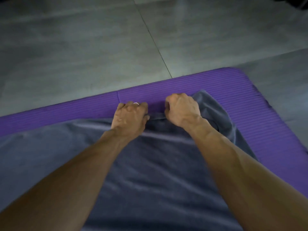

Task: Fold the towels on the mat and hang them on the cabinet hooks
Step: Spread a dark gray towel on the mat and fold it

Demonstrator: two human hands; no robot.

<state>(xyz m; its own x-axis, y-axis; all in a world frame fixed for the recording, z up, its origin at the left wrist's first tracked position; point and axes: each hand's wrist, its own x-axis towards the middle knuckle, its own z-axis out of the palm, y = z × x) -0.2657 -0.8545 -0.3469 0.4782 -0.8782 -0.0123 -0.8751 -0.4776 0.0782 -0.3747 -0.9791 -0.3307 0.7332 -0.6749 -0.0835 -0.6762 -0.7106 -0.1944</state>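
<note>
Grey towel (150,172) lies spread on purple mat (250,90). Left hand (129,119) and right hand (182,110) both curl around its far edge. Risk: uneven pull skews the fold; right corner already bunched.

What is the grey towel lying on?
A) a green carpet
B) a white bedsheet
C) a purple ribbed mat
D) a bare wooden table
C: the grey towel is spread over a purple ribbed mat on the tiled floor, with both hands gripping its far edge.
</note>
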